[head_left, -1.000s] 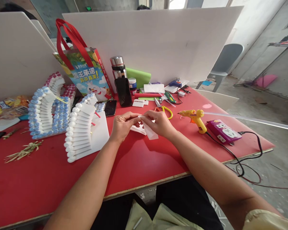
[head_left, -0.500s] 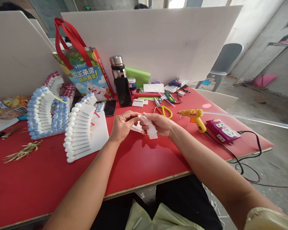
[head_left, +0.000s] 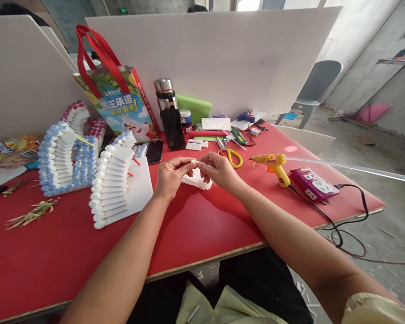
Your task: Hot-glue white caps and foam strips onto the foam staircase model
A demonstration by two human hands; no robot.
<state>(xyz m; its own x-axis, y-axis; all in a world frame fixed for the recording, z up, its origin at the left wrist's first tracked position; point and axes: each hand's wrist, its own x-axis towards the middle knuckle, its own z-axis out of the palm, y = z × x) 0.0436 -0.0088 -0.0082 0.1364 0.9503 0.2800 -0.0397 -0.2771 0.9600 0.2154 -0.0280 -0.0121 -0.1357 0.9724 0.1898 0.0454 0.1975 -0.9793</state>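
The left hand (head_left: 168, 180) and right hand (head_left: 222, 172) pinch a white paper strip (head_left: 193, 162) above white sheets (head_left: 195, 181) at the centre of the red surface (head_left: 202, 238), near-right of the tote bag (head_left: 116, 96) printed "雪王承诺 真茶真果!" and left of the yellow glue gun (head_left: 279, 172).

Strip (head_left: 193, 162): white and thin, with a small bunched end; mostly hidden by fingers.
Strip's hold: raised above the desk (head_left: 202, 229), pinched at fingertips between the left grip (head_left: 169, 179) and right grip (head_left: 222, 172).
Sheets (head_left: 198, 181): white, thin, loosely piled, edges uneven.
Sheets' place: flat on the desk, below the strip, partly covered by fingers; number unclear.
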